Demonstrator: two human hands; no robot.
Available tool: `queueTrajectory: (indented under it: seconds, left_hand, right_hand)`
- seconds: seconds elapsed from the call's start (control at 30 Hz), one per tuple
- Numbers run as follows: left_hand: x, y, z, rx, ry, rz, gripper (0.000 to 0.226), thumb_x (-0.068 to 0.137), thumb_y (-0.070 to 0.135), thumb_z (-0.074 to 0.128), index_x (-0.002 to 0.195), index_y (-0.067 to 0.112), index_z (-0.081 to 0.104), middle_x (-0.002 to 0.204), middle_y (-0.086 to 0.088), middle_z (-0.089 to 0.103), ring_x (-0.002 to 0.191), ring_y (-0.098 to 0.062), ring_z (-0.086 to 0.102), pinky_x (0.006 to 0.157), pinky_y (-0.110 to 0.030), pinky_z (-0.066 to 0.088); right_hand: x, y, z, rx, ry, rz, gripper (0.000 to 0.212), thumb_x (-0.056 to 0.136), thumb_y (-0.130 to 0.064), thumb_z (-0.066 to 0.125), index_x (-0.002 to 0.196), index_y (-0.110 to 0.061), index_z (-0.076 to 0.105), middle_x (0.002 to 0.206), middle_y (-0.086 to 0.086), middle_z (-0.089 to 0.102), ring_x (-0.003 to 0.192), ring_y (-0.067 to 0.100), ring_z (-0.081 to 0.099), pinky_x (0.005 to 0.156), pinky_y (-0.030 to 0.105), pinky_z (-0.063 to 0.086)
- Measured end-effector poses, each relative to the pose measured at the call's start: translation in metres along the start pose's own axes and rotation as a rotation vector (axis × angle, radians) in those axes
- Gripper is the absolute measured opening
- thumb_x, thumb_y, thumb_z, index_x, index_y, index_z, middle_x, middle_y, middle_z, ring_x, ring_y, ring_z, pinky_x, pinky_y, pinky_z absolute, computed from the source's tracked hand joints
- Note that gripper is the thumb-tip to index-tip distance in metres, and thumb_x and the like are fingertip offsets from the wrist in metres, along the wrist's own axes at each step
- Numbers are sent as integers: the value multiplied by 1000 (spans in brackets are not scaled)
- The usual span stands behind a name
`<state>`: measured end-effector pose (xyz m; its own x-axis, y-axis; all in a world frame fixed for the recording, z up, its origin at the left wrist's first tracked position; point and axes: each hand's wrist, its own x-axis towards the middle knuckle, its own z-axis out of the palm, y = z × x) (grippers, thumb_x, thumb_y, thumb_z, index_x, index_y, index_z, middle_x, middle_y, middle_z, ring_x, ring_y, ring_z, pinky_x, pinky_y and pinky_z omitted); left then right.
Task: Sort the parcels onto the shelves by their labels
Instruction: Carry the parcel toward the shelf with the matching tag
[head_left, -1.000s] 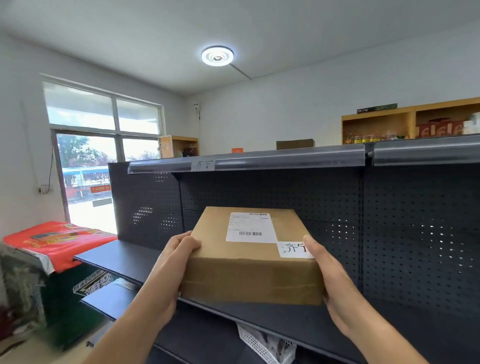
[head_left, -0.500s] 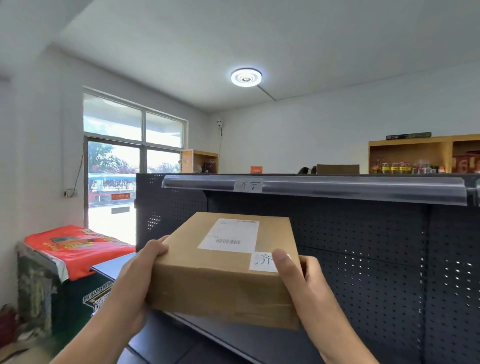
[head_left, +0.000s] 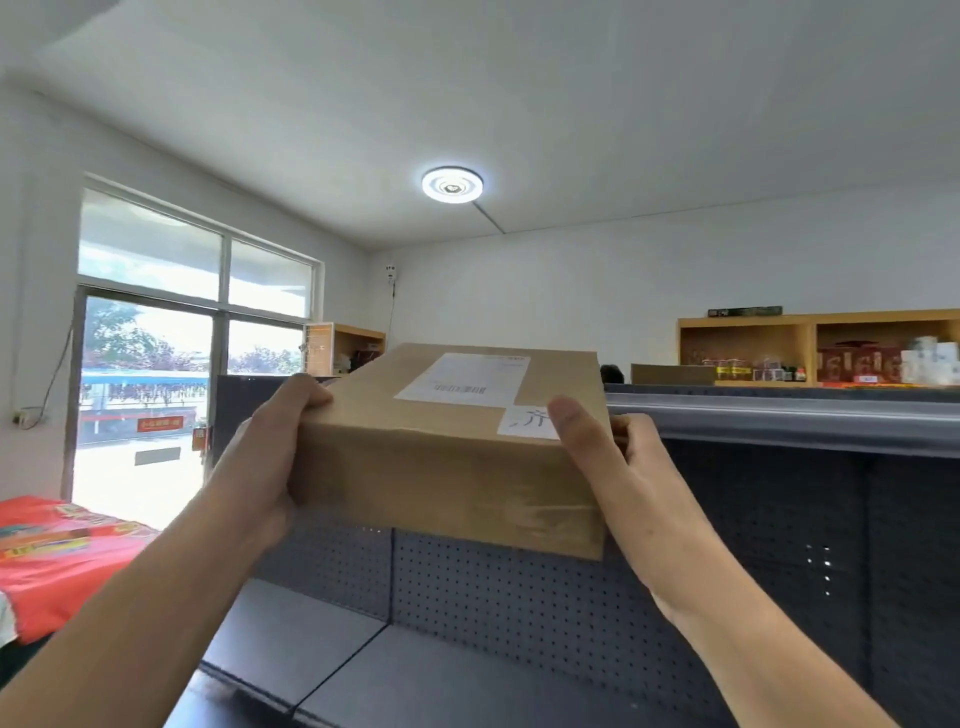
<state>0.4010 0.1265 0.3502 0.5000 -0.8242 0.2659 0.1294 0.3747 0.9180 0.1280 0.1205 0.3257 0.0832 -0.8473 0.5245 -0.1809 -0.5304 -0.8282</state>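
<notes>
A brown cardboard parcel (head_left: 452, 467) with a white shipping label and a small handwritten tag on its top is held up at the height of the top shelf edge (head_left: 779, 418). My left hand (head_left: 270, 457) grips its left side, thumb on the top edge. On the right side my right hand (head_left: 608, 457) holds it, the thumb partly covering the handwritten tag. The parcel hides the left part of the top shelf and its paper label. A lower dark shelf (head_left: 441, 670) lies below the parcel.
The dark pegboard back panel (head_left: 779, 545) of the rack fills the right. A red-covered stack (head_left: 57, 551) stands at the left by the window. A flat cardboard box (head_left: 672, 374) lies on the top shelf, with wooden cabinets (head_left: 810, 343) of goods behind.
Both hands have lifted the parcel from the level of the lower shelf up to the top shelf edge. My view has tilted upward, showing more ceiling.
</notes>
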Motion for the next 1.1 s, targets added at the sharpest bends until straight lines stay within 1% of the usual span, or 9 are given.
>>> queueTrajectory:
  seconds: [0.23,0.37,0.47,0.57,0.63,0.7,0.8,0.97,1.1]
  left_hand:
    - [72,38,58,-51,-216,-8,34,75,41,66,101,19,61,91,-9,63,82,-28,63,75,-43,55]
    - [109,41,97,-36,-306,-39,24,82,40,62,93,19,57,92,-11,60,81,-26,62,87,-42,56]
    - [139,41,121,13,-341,-41,27,81,43,60,92,19,54,97,-12,57,89,-28,60,100,-50,52]
    - [163,40,142,43,-379,-25,28,81,44,56,90,18,52,93,-13,54,87,-29,58,99,-54,52]
    - [178,37,153,88,-369,22,30,78,47,53,87,18,51,92,-12,52,88,-29,55,100,-47,51]
    - [193,33,162,128,-355,67,32,77,47,52,86,16,52,88,-12,50,83,-29,51,86,-37,48]
    - [210,25,173,193,-370,134,29,82,43,51,84,15,52,84,-10,47,79,-27,46,74,-37,39]
    - [238,7,196,304,-321,165,38,86,47,44,90,12,55,86,-10,52,81,-28,50,76,-38,40]
    - [247,-8,211,490,-325,162,50,90,46,41,110,4,59,98,-14,59,91,-33,56,80,-39,46]
  right_hand:
    - [96,-27,-13,-68,205,-48,100,69,-100,41,139,-30,53,123,3,64,113,27,63,100,54,53]
    - [141,-26,-22,-35,232,-8,62,94,-74,39,120,-21,60,106,12,62,102,29,61,89,46,49]
    - [169,-22,-27,-22,258,40,50,99,-66,40,107,-22,60,100,11,62,98,29,62,86,45,50]
    - [194,-21,-34,-54,298,58,50,97,-66,41,103,-21,60,98,12,61,93,26,60,79,41,45]
    - [206,-21,-39,-48,290,74,47,97,-64,43,100,-19,60,95,11,59,88,25,58,75,39,45]
    - [216,-19,-45,-67,274,91,45,98,-61,44,100,-19,59,94,11,58,87,24,59,74,38,46]
    - [228,-10,-52,-109,283,98,45,100,-60,42,104,-19,59,98,13,59,91,26,60,78,39,48]
    - [255,0,-57,-210,350,98,60,101,-58,37,127,-8,59,110,14,59,96,27,57,72,38,43]
    - [269,17,-59,-248,384,164,66,105,-53,36,144,-3,52,133,19,59,116,34,57,86,40,42]
